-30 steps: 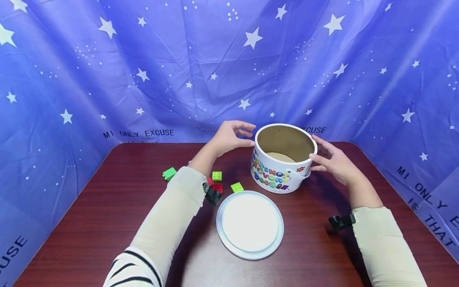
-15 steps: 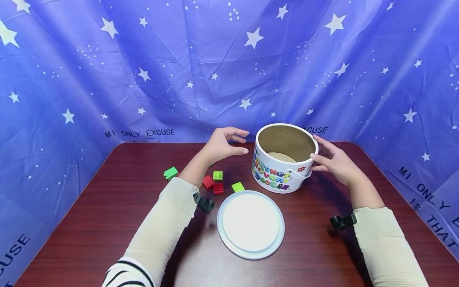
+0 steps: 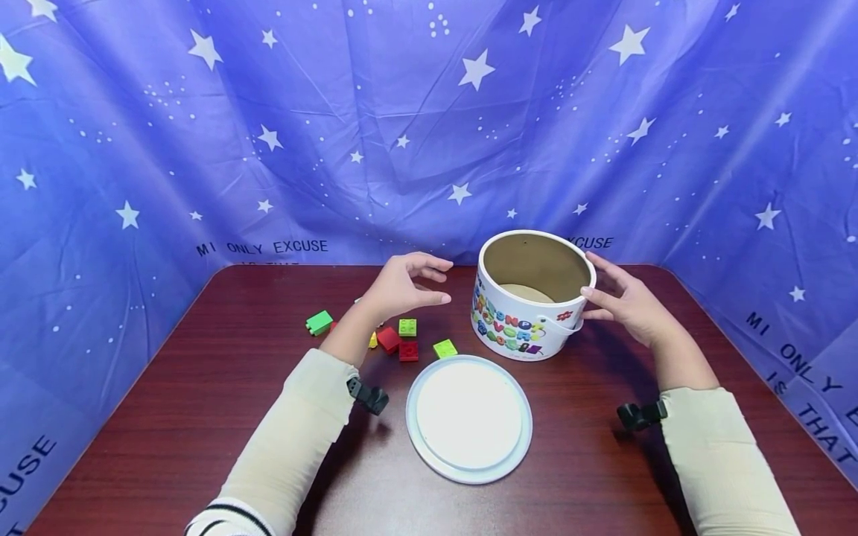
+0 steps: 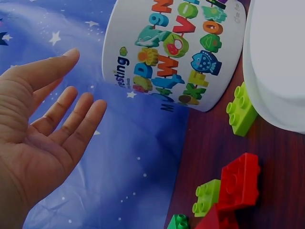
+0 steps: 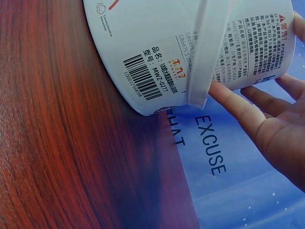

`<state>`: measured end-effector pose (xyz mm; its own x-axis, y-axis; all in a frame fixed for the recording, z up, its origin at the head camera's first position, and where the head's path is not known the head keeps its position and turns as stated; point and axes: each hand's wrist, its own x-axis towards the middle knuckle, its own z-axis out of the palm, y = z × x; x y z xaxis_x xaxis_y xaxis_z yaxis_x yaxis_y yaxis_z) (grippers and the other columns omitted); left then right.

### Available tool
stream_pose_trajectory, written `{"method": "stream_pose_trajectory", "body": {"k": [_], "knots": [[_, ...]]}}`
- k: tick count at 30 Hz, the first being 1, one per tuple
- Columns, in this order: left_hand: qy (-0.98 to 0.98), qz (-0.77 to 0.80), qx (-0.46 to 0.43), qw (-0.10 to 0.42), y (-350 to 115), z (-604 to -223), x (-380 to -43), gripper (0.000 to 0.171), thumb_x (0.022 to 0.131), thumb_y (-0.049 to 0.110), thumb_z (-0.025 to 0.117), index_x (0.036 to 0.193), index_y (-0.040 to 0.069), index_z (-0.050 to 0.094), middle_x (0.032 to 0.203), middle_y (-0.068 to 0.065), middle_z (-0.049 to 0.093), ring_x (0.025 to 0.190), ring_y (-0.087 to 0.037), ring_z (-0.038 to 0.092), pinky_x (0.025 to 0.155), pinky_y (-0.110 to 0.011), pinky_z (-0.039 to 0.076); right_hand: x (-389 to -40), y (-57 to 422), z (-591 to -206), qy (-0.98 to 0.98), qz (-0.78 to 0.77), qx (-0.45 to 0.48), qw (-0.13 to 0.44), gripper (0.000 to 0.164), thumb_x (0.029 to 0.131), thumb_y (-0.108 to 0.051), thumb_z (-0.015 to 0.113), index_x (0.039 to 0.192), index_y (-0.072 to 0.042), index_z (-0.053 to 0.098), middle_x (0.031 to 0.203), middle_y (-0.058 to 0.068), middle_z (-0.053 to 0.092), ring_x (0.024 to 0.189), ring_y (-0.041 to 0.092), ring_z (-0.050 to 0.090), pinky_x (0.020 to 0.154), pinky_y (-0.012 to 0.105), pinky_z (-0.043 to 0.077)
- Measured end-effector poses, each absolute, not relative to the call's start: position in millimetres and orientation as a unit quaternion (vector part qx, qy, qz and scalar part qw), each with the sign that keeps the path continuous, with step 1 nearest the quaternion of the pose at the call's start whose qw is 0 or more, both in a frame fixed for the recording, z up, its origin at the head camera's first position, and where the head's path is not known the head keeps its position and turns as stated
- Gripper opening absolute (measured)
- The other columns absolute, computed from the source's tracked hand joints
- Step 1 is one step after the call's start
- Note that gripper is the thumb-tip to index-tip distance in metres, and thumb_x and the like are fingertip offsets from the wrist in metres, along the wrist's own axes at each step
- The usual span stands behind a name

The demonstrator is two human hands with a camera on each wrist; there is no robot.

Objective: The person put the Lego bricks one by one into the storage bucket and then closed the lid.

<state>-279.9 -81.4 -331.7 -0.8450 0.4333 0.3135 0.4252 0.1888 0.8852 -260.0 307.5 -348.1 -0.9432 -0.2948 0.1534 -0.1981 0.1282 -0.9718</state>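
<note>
A white round bucket (image 3: 492, 316) with colourful printed letters stands upright at the back right, its top uncovered and its floor bare. My right hand (image 3: 626, 301) touches the bucket's right side near the rim, fingers extended; in the right wrist view its thumb lies against the white handle (image 5: 205, 62). My left hand (image 3: 402, 290) holds nothing. It hovers to the left of the bucket, fingers loosely bent and apart from it, as the left wrist view also shows. Below that hand lie toy building bricks: lime green (image 3: 407, 327), red (image 3: 408, 351) and a bit of yellow (image 3: 372, 340).
A round white lid (image 3: 469, 417) lies flat in front of the bucket. Another lime brick (image 3: 445, 348) sits right by its back edge. A green brick (image 3: 319, 323) lies farther left on the dark red table (image 3: 576, 469). A blue star-patterned cloth (image 3: 375, 149) hangs behind.
My left hand has drawn away from the bucket's rim, leftward and toward me, uncovering more of the bricks. My right hand stays at the bucket, which has not moved.
</note>
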Motion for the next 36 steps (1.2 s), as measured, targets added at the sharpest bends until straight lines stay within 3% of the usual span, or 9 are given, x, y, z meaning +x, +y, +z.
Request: {"method": "stream_pose_trajectory", "body": {"k": [13, 26, 32, 36], "knots": [[0.783, 0.560, 0.271, -0.012, -107.8, -347.1, -265.9, 0.045, 0.076, 0.007, 0.084, 0.119, 0.007, 0.069, 0.118, -0.006, 0.067, 0.104, -0.020, 0.065, 0.085, -0.043, 0.056, -259.5, 307.5, -350.4, 0.748, -0.642, -0.164, 0.038, 0.072, 0.098, -0.002, 0.055, 0.156, -0.003, 0.012, 0.143, 0.038, 0.021, 0.100, 0.006, 0.061, 0.075, 0.036, 0.058], [0.790, 0.560, 0.247, -0.018, -130.4, -350.8, -248.7, 0.050, 0.077, 0.009, 0.084, 0.124, 0.007, 0.066, 0.122, -0.011, 0.063, 0.108, -0.027, 0.062, 0.087, -0.042, 0.055, -259.2, 307.9, -350.1, 0.751, -0.638, -0.166, 0.033, 0.072, 0.098, -0.002, 0.055, 0.155, -0.001, 0.012, 0.142, 0.039, 0.023, 0.099, 0.006, 0.061, 0.074, 0.035, 0.059], [0.785, 0.568, 0.245, -0.025, -141.2, -354.2, -245.7, 0.053, 0.073, 0.005, 0.085, 0.123, 0.006, 0.066, 0.118, -0.009, 0.064, 0.103, -0.025, 0.063, 0.083, -0.036, 0.057, -258.9, 307.3, -349.5, 0.749, -0.640, -0.168, 0.034, 0.071, 0.098, -0.001, 0.055, 0.155, -0.001, 0.012, 0.142, 0.038, 0.022, 0.099, 0.006, 0.061, 0.075, 0.036, 0.058], [0.781, 0.574, 0.245, -0.030, -150.4, -356.8, -244.6, 0.054, 0.072, 0.002, 0.085, 0.123, 0.004, 0.066, 0.114, -0.012, 0.066, 0.100, -0.027, 0.064, 0.082, -0.039, 0.057, -259.1, 306.8, -348.7, 0.751, -0.638, -0.169, 0.033, 0.071, 0.098, -0.002, 0.055, 0.155, -0.001, 0.012, 0.142, 0.039, 0.022, 0.099, 0.005, 0.061, 0.075, 0.036, 0.058]]}}
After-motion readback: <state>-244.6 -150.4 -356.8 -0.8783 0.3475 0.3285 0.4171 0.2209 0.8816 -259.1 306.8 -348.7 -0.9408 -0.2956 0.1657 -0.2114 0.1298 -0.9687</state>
